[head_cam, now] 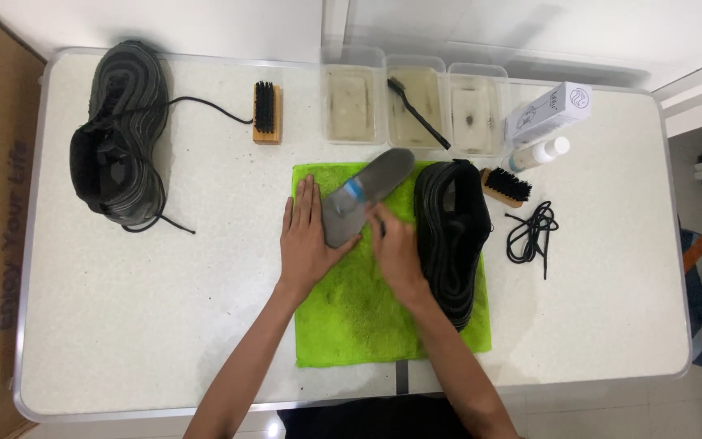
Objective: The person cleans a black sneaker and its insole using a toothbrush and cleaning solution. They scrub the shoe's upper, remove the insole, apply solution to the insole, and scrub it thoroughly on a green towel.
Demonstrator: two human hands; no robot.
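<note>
My left hand (306,240) lies flat, fingers spread, against the grey insole (365,195); my right hand (396,248) presses on its near end, though I cannot tell whether it grips anything. The insole rests on a green cloth (351,313) beside a black shoe (451,236). The white surface (140,317) also carries another shoe (119,134), brushes and three clear tubs (351,102), before a white wall.

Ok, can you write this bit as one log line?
left hand: flat beside insole | right hand: on insole | under: green cloth | right: black shoe
</note>
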